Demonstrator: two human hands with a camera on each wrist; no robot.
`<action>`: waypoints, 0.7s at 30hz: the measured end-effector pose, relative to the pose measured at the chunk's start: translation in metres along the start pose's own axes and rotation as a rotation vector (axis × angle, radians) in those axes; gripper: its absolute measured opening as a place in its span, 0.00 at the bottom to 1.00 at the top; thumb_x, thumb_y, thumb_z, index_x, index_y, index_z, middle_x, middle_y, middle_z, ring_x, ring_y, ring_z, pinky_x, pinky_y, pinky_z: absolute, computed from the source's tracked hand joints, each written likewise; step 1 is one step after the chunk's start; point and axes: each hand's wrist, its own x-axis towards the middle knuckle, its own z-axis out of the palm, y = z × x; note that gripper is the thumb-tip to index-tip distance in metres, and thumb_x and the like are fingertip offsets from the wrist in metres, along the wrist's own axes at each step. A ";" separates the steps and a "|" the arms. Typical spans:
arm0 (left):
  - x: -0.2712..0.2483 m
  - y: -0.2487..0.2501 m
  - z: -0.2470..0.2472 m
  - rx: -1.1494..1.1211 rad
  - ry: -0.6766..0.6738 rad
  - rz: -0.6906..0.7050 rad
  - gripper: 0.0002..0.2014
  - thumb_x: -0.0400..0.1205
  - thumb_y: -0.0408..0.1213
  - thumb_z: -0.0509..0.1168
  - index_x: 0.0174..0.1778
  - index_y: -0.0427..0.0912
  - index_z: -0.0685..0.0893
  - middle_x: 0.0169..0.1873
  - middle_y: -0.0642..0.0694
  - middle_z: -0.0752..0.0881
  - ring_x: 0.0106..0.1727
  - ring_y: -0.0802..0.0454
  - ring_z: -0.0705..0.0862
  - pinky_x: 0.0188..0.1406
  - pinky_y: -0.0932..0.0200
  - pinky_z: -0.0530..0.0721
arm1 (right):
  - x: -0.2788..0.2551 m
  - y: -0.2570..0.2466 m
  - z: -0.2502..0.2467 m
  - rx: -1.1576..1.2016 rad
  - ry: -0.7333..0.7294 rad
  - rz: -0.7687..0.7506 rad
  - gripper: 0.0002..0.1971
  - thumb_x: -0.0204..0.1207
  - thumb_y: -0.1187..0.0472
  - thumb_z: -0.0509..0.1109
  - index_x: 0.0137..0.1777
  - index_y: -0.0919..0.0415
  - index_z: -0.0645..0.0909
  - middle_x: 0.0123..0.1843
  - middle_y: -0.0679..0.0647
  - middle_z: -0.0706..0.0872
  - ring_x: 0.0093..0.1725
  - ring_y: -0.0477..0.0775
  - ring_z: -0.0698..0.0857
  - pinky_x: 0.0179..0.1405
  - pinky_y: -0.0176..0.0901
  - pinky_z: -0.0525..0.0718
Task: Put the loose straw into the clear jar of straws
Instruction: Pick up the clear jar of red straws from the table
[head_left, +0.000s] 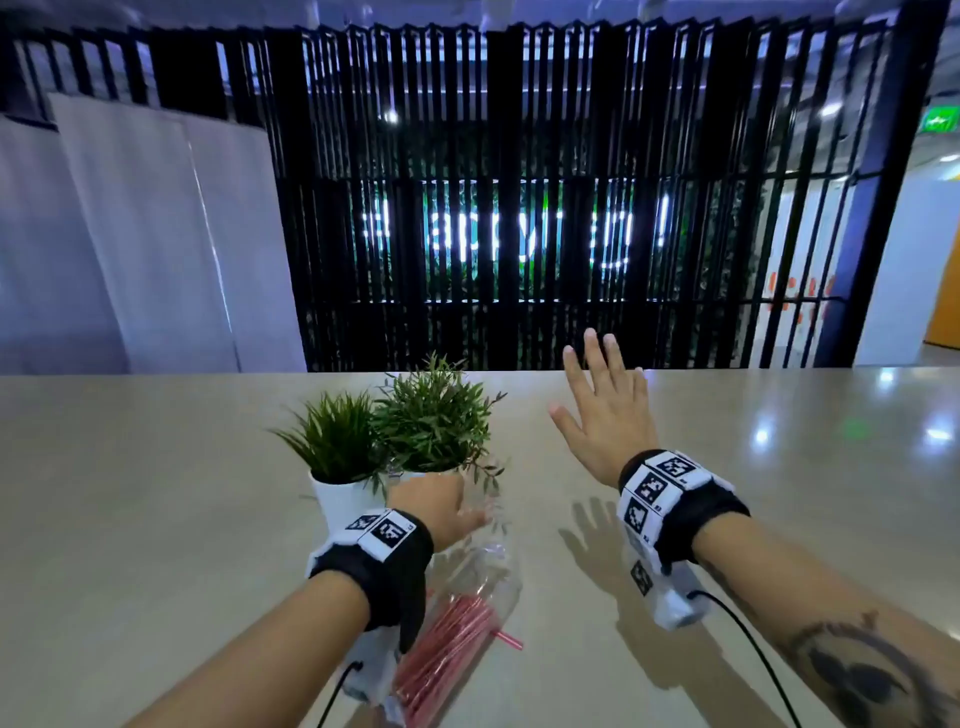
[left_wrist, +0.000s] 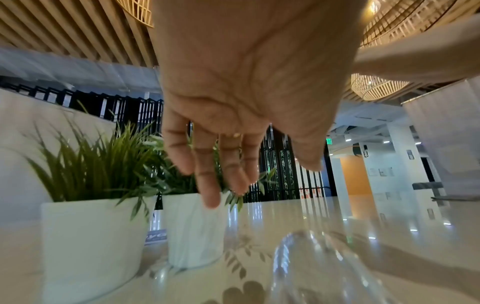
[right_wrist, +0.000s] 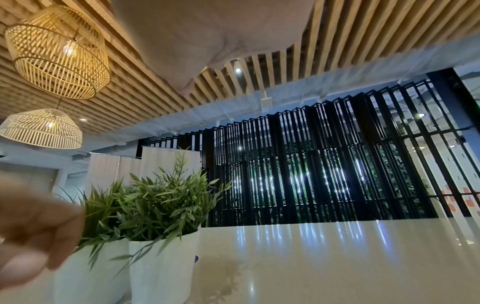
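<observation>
On the glossy beige table (head_left: 156, 519), close to the person, a clear jar (head_left: 467, 587) lies on its side with a bundle of red straws (head_left: 441, 644) inside it. One loose straw (head_left: 508, 639) sticks out to the right beside the bundle, its end resting on the table; whether it is partly in the jar cannot be told. The left hand (head_left: 441, 512) hovers above the far end of the jar, fingers straight and relaxed, pointing down toward the table, and it holds nothing. In the left wrist view these fingers (left_wrist: 210, 185) hang loosely in front of the plants, and the round clear glass of the jar shows below. The right hand (head_left: 605, 415) is raised over the table to the right, well apart from the jar, with fingers spread wide and nothing in it. Two green plants in white pots (head_left: 345, 501) stand side by side just behind the left hand. Behind the table a black slatted screen (head_left: 519, 208) stands.
</observation>
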 end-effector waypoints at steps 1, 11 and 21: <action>0.000 -0.002 0.006 0.026 -0.105 -0.050 0.29 0.77 0.62 0.56 0.60 0.40 0.74 0.59 0.39 0.83 0.59 0.41 0.80 0.55 0.50 0.77 | -0.001 0.001 0.003 -0.018 -0.008 0.012 0.32 0.80 0.44 0.44 0.80 0.53 0.37 0.83 0.53 0.32 0.81 0.54 0.32 0.80 0.61 0.39; -0.002 0.009 0.032 0.028 -0.560 -0.048 0.39 0.72 0.57 0.67 0.74 0.40 0.63 0.72 0.39 0.73 0.69 0.40 0.74 0.63 0.49 0.73 | -0.011 0.011 0.026 0.015 -0.024 0.017 0.32 0.81 0.51 0.51 0.80 0.53 0.38 0.84 0.55 0.34 0.82 0.55 0.35 0.80 0.63 0.44; -0.002 0.011 0.032 -0.039 -0.634 -0.059 0.39 0.69 0.58 0.69 0.71 0.40 0.66 0.69 0.39 0.77 0.64 0.40 0.77 0.59 0.49 0.74 | -0.014 0.015 0.019 0.080 -0.005 0.025 0.32 0.80 0.52 0.52 0.80 0.52 0.39 0.84 0.55 0.33 0.82 0.55 0.34 0.79 0.64 0.44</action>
